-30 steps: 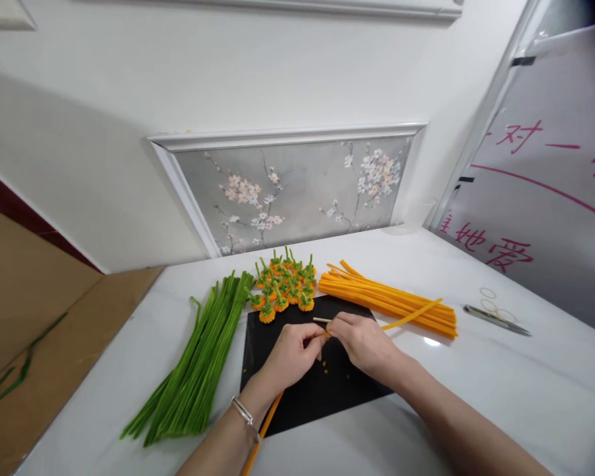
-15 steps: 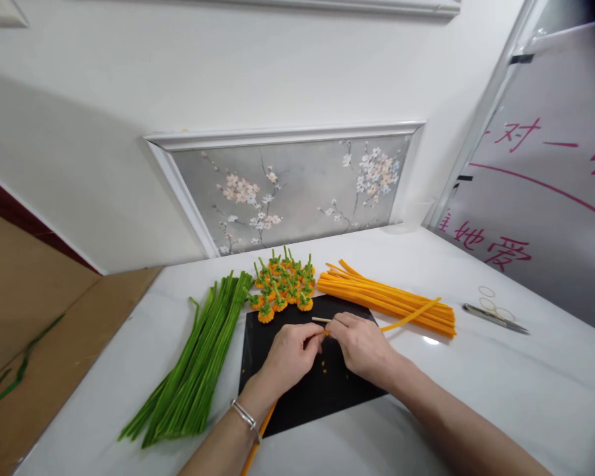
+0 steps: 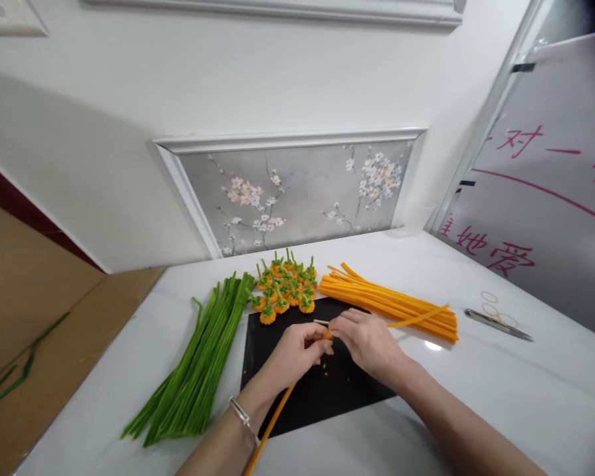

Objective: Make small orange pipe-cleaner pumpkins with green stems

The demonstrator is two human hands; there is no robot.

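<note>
My left hand (image 3: 291,356) and my right hand (image 3: 369,342) meet over the black mat (image 3: 330,406). Between them they pinch an orange pipe cleaner (image 3: 276,420); one length trails down past my left wrist, and an orange strand runs out right of my right hand. A thin pale stick (image 3: 320,322) pokes out of my right fingers, where the orange piece appears to be wound, though fingers mostly hide it. Just behind the mat sit several small orange pumpkin shapes (image 3: 268,314) with green tops and stems.
Green pipe cleaners (image 3: 198,363) lie bundled on the left, a bundle of orange pipe cleaners (image 3: 391,301) at the right back. Farther right are a pointed metal tool (image 3: 498,324) and thin rings (image 3: 489,297). A cardboard box (image 3: 39,344) borders the white table (image 3: 520,390); a wall stands behind.
My left fingers have rolled and spread a little around the orange pipe cleaner, showing more of it. Less of the stick shows. The whole view has shifted slightly.
</note>
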